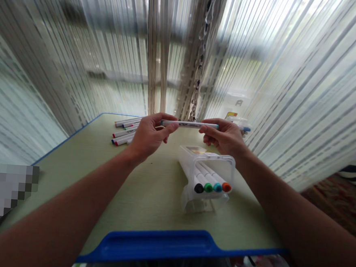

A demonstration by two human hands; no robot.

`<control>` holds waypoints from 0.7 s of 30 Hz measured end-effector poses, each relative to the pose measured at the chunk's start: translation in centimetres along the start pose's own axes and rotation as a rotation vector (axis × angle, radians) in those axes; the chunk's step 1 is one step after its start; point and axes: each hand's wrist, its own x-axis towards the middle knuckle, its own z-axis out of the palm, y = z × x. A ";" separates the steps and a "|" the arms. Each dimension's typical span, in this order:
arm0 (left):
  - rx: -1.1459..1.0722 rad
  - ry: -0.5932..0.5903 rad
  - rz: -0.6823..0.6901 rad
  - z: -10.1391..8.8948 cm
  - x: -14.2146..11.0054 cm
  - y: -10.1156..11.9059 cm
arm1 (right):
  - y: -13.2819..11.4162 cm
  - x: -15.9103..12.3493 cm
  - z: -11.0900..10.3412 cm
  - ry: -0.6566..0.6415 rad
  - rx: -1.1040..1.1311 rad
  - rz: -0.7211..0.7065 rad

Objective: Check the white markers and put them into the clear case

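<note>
Marker point(192, 125), white with bluish ends and small dark print, is held level in both hands over the far part of a pale green surface point(149, 200). Its left end is pinched between thumb and fingers of the left hand point(149, 135); its right end is pinched in the same way by the right hand point(226, 137).

Below and between the hands, a clear case point(186, 160) is set on the surface, its open end turned toward the viewer. Four cased markers point(213, 177) are lined up inside, tipped, from left to right, in black, green, light blue and orange.

Beside the left hand, and partly hidden by it, loose markers point(123, 139) are spread in a pile, with red, blue and other coloured ends. The surface is edged in blue, with a shallow trough point(158, 244) moulded along the near side. Behind everything, a window is covered by a striped, sheer curtain point(117, 44).
</note>
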 end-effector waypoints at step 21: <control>-0.144 0.047 -0.122 0.2 0.1 0.9 | -0.4 0.0 0.0 0.028 0.022 0.044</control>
